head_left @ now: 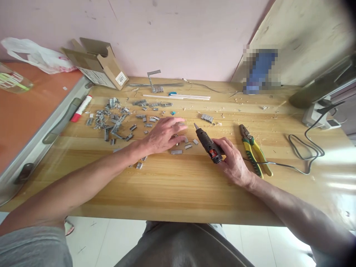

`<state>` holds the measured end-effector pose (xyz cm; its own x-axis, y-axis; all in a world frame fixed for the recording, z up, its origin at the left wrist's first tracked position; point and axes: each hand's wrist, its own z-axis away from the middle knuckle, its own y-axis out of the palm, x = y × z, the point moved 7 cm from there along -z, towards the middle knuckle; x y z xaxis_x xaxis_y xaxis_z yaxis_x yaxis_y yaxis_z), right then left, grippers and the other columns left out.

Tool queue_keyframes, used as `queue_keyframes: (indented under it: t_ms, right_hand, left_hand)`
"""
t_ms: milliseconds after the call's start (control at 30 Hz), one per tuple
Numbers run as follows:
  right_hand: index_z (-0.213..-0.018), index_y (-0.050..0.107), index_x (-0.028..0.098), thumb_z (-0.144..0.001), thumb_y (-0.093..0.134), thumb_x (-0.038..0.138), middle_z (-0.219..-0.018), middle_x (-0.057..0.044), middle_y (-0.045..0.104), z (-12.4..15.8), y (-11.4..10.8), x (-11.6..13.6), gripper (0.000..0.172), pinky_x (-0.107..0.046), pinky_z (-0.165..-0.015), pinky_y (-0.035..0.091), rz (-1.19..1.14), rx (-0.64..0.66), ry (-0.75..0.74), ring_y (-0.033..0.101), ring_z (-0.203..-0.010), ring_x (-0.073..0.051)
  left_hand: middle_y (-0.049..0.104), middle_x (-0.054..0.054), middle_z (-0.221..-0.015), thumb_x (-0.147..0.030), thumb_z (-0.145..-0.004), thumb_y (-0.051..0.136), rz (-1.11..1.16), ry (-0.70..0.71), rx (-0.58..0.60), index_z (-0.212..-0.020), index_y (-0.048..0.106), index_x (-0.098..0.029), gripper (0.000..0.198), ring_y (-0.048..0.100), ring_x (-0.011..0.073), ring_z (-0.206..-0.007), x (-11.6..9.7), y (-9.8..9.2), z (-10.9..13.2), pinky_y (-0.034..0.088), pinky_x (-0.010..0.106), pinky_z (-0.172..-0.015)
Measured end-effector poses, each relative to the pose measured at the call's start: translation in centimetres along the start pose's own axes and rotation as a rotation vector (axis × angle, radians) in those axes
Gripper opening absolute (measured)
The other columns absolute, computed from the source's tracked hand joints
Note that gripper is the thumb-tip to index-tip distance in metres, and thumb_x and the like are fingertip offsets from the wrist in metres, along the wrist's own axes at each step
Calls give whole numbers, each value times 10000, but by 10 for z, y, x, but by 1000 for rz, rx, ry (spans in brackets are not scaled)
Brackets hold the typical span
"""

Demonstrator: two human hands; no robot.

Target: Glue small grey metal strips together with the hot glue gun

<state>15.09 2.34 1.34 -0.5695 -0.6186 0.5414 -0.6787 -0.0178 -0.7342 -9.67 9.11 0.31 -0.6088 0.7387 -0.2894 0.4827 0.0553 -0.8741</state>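
My right hand [233, 161] is wrapped round the handle of a black glue gun [207, 144]. Its nozzle points up and to the left, toward my other hand. Held over the table, my left hand [165, 134] has its fingers stretched and apart from the thumb. Under and beside these fingers lie small grey staple strips [176, 152], a few of them partly hidden by the hand. Just past the nozzle sits a short block of staples [207, 118]. Farther left spreads a heap of grey staple pieces [114, 118], some joined into angled shapes.
Pliers [251, 150] with green and yellow handles lie right of my right hand, over the cord [292, 168]. A small angular staple structure [154, 81] stands at the back near white strips [191, 97]. Left are a cardboard box [97, 66] and a red-capped marker [81, 108].
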Motion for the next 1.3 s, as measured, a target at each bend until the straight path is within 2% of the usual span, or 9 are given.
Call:
queue_keyframes:
  t_ms: [167, 267, 433, 700, 833, 933, 1033, 1133, 1300]
  right_hand:
    - [-1388, 581, 261, -1003, 637, 176, -1090, -68, 703, 0, -6, 2, 398, -390, -805, 581, 7, -61, -9, 667, -927, -247]
    - [-1383, 585, 274, -988, 666, 183, -1078, -63, 696, 0, -8, -1, 414, -389, -790, 581, 8, -78, 15, 666, -916, -248]
    - [-1364, 596, 268, -1008, 647, 205, -1073, -66, 703, -1, -8, -3, 365, -381, -764, 574, 10, -71, 15, 669, -901, -243]
    - [-1353, 610, 261, -995, 645, 185, -1047, -65, 701, -1, -2, -8, 367, -381, -752, 570, 33, -68, 18, 665, -877, -240]
    - [-1342, 618, 258, -972, 647, 171, -1036, -63, 695, 0, 1, -10, 381, -383, -758, 569, 28, -67, 20, 663, -880, -243]
    - [-1339, 626, 257, -960, 653, 170, -1034, -63, 697, 0, 3, -10, 389, -386, -765, 569, 20, -54, 27, 660, -880, -245]
    - [-1339, 632, 256, -969, 651, 178, -1022, -62, 694, 1, 5, -10, 379, -387, -765, 571, 10, -34, 33, 661, -880, -248]
    - [-1345, 635, 258, -976, 651, 187, -1053, -75, 704, 1, 7, -10, 376, -398, -778, 586, -14, -5, 64, 673, -912, -260]
    - [-1345, 643, 256, -967, 660, 199, -1092, -89, 715, 0, 10, -11, 382, -416, -799, 602, -19, 24, 115, 677, -939, -272]
  left_hand:
    - [732, 114, -1380, -355, -1079, 694, 55, 162, 129, -1246, 789, -260, 215, 694, 299, -1268, -32, 23, -24, 494, 463, -1110]
    - [781, 79, -1258, -248, -1061, 673, 32, 200, 177, -1101, 810, -256, 143, 729, 263, -1144, -37, 27, -31, 514, 424, -1024]
    - [814, 52, -1156, -186, -1031, 650, -26, 117, 142, -970, 768, -231, 140, 746, 232, -1043, -9, 10, -26, 539, 412, -1002]
    - [810, 82, -1200, -202, -1048, 577, -181, -63, 74, -1061, 770, -204, 193, 752, 270, -1149, 54, -15, -17, 579, 444, -1064]
    - [778, 112, -1306, -274, -1062, 611, -135, -138, 43, -1203, 781, -198, 233, 725, 291, -1233, 48, -31, -8, 567, 491, -1125]
    - [735, 117, -1422, -375, -1016, 738, -56, -74, 98, -1239, 792, -209, 283, 692, 317, -1308, 24, -35, 16, 518, 539, -1202]
    - [740, 97, -1434, -378, -1026, 738, -31, -21, 169, -1215, 812, -240, 245, 673, 308, -1346, 12, -33, 42, 496, 521, -1227]
    - [784, 88, -1358, -335, -1087, 642, -70, -25, 146, -1148, 838, -247, 223, 699, 288, -1302, 26, -32, 54, 529, 503, -1179]
    - [792, 98, -1324, -267, -1094, 586, -211, -126, 57, -1108, 851, -234, 267, 725, 301, -1230, 66, -40, 48, 550, 546, -1134]
